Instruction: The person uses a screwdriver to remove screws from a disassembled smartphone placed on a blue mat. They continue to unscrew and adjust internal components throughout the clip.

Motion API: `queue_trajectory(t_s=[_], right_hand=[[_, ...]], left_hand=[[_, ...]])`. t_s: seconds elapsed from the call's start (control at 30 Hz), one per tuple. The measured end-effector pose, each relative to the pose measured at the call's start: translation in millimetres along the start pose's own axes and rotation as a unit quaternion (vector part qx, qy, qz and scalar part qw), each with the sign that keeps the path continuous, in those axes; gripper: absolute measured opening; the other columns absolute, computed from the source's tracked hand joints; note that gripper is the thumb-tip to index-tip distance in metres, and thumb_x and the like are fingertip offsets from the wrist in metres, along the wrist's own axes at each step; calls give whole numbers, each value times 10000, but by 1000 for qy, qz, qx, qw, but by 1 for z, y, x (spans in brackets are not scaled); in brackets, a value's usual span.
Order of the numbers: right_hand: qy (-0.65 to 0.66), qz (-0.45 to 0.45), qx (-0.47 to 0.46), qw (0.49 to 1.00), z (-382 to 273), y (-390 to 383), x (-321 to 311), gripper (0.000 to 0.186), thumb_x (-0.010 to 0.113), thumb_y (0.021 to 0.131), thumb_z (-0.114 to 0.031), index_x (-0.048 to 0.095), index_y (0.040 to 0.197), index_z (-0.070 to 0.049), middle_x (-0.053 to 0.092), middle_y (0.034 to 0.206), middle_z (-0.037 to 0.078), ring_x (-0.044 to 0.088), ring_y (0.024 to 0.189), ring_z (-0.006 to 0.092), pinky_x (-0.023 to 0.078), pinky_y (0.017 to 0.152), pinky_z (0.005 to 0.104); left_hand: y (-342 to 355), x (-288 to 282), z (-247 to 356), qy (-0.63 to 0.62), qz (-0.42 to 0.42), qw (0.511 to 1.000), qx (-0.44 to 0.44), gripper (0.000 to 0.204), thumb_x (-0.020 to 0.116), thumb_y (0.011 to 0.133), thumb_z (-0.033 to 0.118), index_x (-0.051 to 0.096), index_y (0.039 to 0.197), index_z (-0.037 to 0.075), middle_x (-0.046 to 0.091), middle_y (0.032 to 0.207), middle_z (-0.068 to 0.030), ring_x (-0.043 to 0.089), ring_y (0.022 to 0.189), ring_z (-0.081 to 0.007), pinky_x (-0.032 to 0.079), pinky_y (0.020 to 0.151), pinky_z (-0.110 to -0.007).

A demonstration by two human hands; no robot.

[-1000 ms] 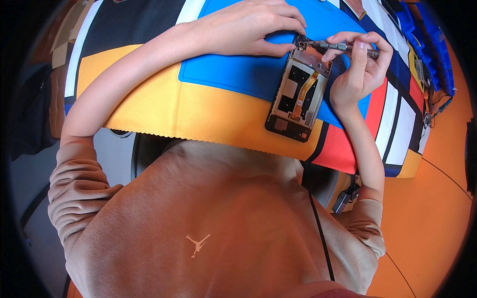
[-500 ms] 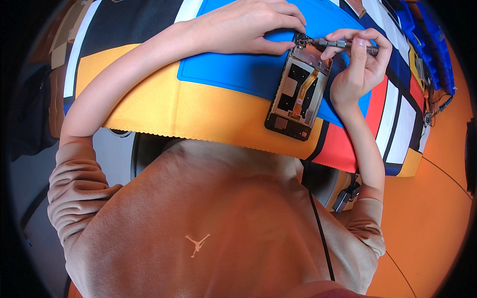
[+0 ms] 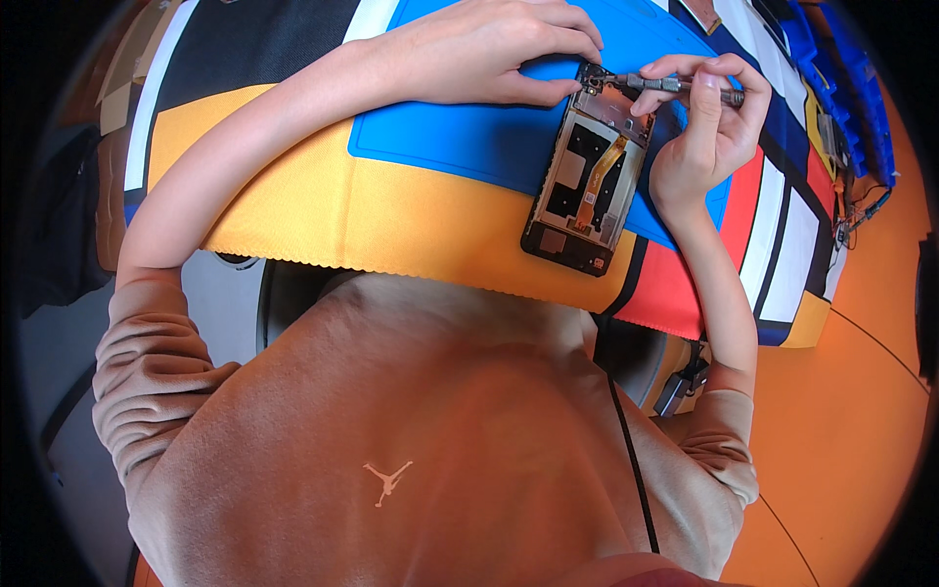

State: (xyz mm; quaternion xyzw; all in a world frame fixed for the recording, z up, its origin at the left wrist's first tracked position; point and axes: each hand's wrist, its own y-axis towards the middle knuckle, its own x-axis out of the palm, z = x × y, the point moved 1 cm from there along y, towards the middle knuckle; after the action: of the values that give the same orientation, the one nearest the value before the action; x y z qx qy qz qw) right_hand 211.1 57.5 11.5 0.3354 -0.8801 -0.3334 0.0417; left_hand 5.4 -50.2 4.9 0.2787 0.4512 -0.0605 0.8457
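Gripping right hand: a screwdriver is held, tip at the upper end of the phone.
Left hand: thumb is set by the phone's upper corner; firm hold cannot be told.
Phone: laid across the blue mat's near edge, close to the patterned cloth's edge.
Room: spread wide leftward.

Opened phone, its upper end hemmed in by 2 hands: left hand at the upper left corner, right hand with a screwdriver across from the right. Open room borders its lower left side, over yellow cloth.
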Motion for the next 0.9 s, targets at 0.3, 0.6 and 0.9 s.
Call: queue_trajectory(t_s=[0.3, 0.6, 0.9], right_hand=[[1, -9, -1, 1000, 2, 0, -2, 124, 420, 1097, -93, 412, 1170, 7, 675, 916, 257, 647, 649, 210, 554, 585, 294], [1, -8, 1, 1000, 1, -1, 0, 126, 422, 1094, -90, 409, 1173, 7, 676, 923, 255, 644, 650, 207, 552, 593, 292], [-44, -86, -5, 995, -7, 7, -1, 118, 451, 1085, -68, 442, 1178, 4, 700, 957, 202, 660, 720, 174, 539, 666, 253]], left_hand=[[0, 0, -1, -7, -2, 1000, 1, 419, 692, 902, 221, 632, 1246, -10, 618, 1268, -198, 567, 1196, -368, 451, 1053, -430], [0, -2, 0, -7, -2, 1000, 3, 421, 691, 903, 223, 631, 1247, -12, 617, 1274, -200, 566, 1198, -372, 449, 1055, -433], [-1, 1, -2, -9, 8, 1000, 8, 426, 697, 899, 235, 629, 1249, 2, 608, 1267, -195, 556, 1190, -384, 450, 1042, -447]])
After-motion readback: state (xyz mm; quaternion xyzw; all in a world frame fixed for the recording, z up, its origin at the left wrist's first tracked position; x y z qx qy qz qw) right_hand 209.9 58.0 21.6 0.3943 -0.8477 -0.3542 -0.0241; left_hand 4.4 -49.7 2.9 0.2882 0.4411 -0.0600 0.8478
